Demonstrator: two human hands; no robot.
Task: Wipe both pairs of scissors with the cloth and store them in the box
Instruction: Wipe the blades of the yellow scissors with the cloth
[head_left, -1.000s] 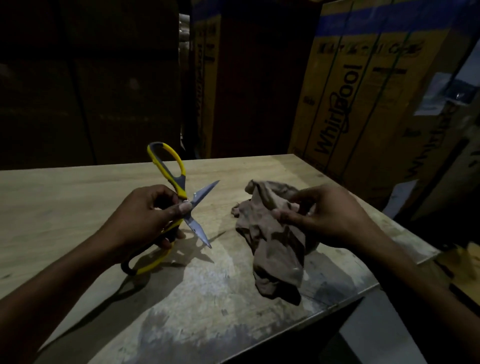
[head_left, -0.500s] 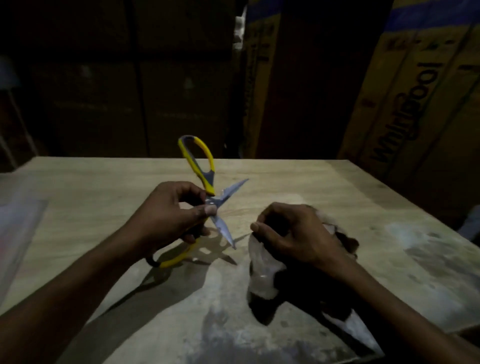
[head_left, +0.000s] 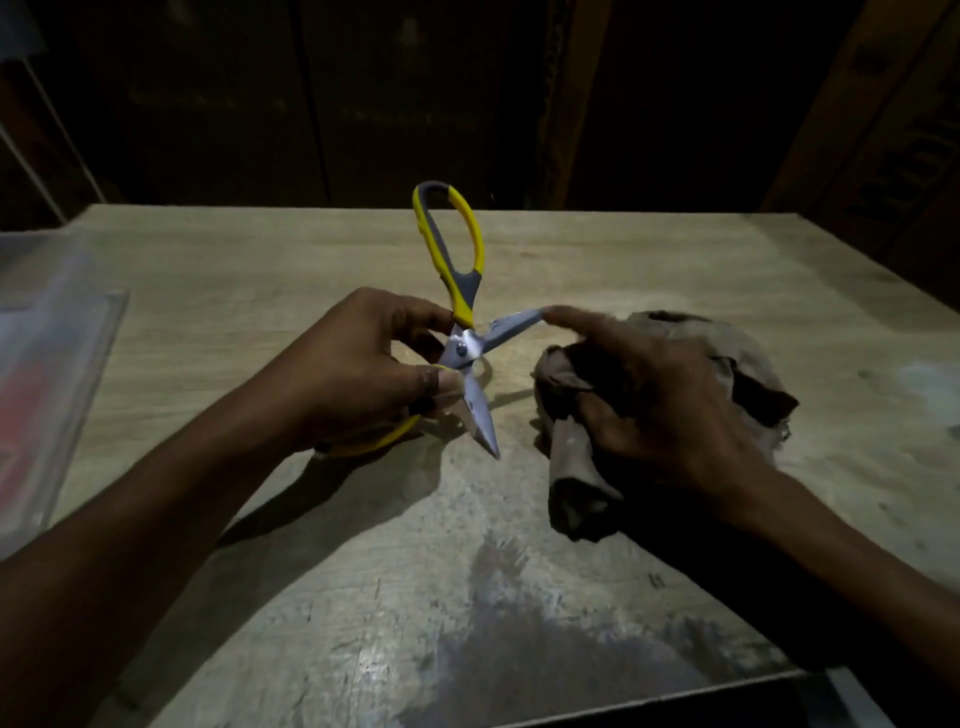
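My left hand grips a pair of yellow-and-grey scissors near the pivot, held above the wooden table. The blades are spread wide, one pointing right, one pointing down towards me. One handle loop stands upright; the other is mostly hidden under my palm. My right hand holds a crumpled brown cloth against the table, and its forefinger touches the tip of the right-pointing blade. Only one pair of scissors is in view.
A clear plastic box with something red inside lies at the table's left edge. Large cardboard cartons stand in the dark behind and to the right. The table's near edge runs bottom right.
The view has swung left, bringing the plastic box into sight. My right hand moved up with the cloth and its forefinger now reaches the blade tip. The scissors stay spread in my left hand.
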